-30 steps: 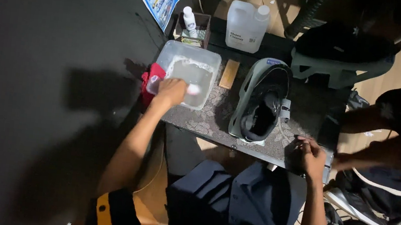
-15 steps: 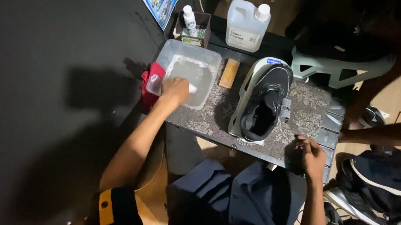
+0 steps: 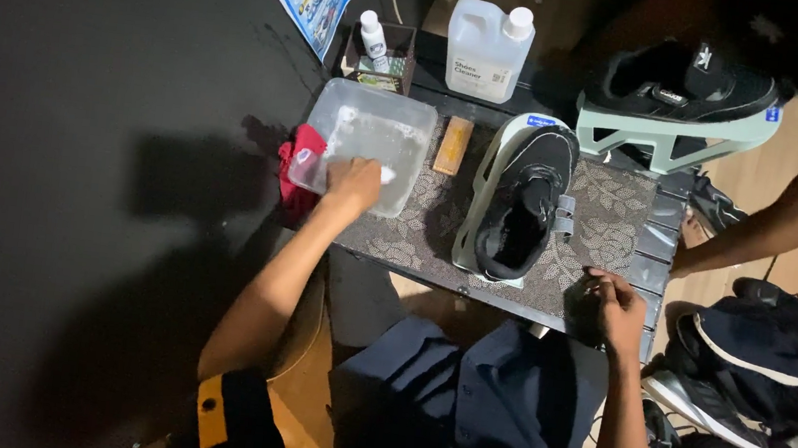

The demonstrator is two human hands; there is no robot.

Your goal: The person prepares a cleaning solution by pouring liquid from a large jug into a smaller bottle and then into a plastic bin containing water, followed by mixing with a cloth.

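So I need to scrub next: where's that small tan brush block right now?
In the head view, the tan brush block lies on the patterned mat, left of centre, between the clear plastic tub and the black shoe, just below the white jug.

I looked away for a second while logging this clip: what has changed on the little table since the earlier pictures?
Little. The left hand stays in the clear plastic tub, shifting only slightly. The right hand keeps resting at the table's near edge. At the right, another person's arm has swung from low by the shoe pile to higher, reaching toward the table. The black shoe, white jug and brush stayed put.
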